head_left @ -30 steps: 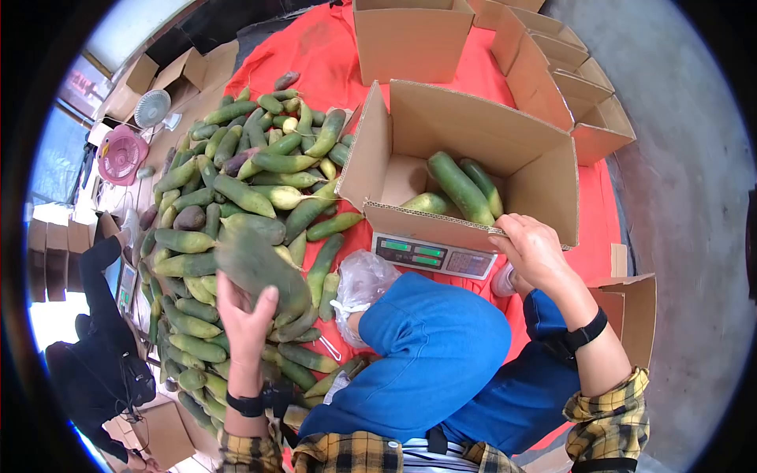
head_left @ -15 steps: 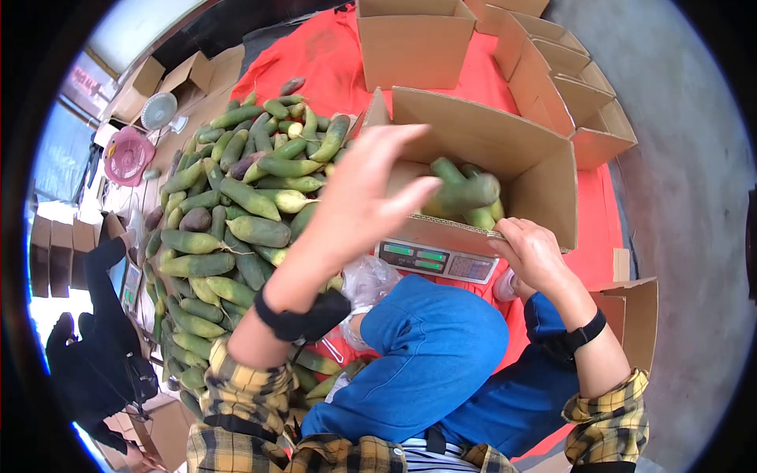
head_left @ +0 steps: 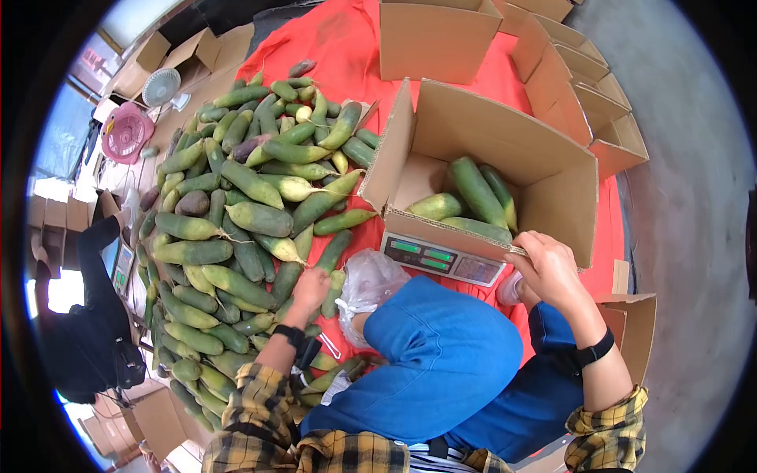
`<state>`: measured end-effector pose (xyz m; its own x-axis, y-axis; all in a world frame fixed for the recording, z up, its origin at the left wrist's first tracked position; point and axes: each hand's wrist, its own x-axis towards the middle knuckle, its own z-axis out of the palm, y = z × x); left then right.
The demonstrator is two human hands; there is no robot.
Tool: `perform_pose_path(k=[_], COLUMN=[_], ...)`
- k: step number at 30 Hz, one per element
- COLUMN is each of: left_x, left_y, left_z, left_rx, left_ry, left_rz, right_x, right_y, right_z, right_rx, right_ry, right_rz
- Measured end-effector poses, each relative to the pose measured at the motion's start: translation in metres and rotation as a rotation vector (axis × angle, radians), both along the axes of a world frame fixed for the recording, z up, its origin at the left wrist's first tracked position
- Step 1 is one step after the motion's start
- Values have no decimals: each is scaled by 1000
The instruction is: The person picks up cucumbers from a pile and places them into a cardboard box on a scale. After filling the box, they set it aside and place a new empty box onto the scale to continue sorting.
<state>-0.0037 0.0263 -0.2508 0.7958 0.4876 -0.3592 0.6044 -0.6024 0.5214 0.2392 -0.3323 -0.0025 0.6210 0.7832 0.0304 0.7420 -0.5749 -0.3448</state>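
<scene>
My left hand [head_left: 312, 292] is low over the heap of green radishes [head_left: 260, 219], its fingers curled down among them. What they hold, if anything, is hidden. With my right hand [head_left: 548, 266] I grip the near rim of an open cardboard box [head_left: 465, 233], fingers closed over its edge near the right corner. Inside the box lie several green radishes [head_left: 478, 191], on the near side of its floor. Under the box's near edge, a digital scale [head_left: 441, 260] shows its green displays and keypad.
More cardboard boxes [head_left: 438, 39] stand beyond and to the right on the red cloth [head_left: 335, 43]. A clear plastic bag [head_left: 371, 285] lies by my knee. At far left are a fan [head_left: 161, 87], a pink basket [head_left: 127, 132] and another person in dark clothes [head_left: 87, 331].
My left hand has moved from above the box down to the heap on the left. The radish blurred in mid-drop now rests in the box. My right hand still holds the rim.
</scene>
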Motion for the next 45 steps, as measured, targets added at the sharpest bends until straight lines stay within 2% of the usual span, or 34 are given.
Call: perform_pose_path(k=[3,4,8,11,13,18,22,26,29,30,32,34,35,36,37,38,39,43,45], left_x=[21,27,40,35,22,-34,-51,-14,19,28,51,85,100,112,120,128,128,90,52], left_y=[-12,-15,-24,-29,-29,-24,-8,-11,-27,-36,-54,-71,-82,-84,-82,-81,-77,-32,-8], left_z=[-21,-27,-44,-41,-33,18,73,184,267,289,310,326,331,327,320,297,281,189,133], left_rx=[52,139,189,225,260,266,296,450,533,504,97,-74,-189,-281,-342,-615,-658,-438,-206], left_ry=[98,96,137,107,-42,-283,-469,-641,-865,-953,-1216,-1367,-1299,-1155,-925,-920,-818,-705,-569], left_rz=[51,4,-20,-31,-52,-146,-71,-74,-36,19,179,143,160,110,-36,-71,-6,278,221], right_x=[1,1,2,4,2,1,1,-1,-1,-1,-2,-2,-3,-3,-3,-4,-4,-1,1], right_y=[2,3,5,4,3,0,-3,-5,-4,-4,-4,-4,-4,-4,-5,-5,-5,-8,-5], right_z=[0,1,3,2,1,-1,-3,-6,-5,-4,-3,-4,-3,-3,-3,-4,-4,-5,-4], right_rx=[-13,-23,-21,-5,9,19,18,17,31,30,19,4,4,3,1,7,15,20,15], right_ry=[20,19,35,31,21,11,-1,-12,-21,-23,-27,-24,-25,-26,-25,-24,-22,-23,-8], right_rz=[-30,-27,-34,-32,-30,-17,-27,-16,-8,-6,-8,-10,-12,-14,-12,-20,-29,1,-5])
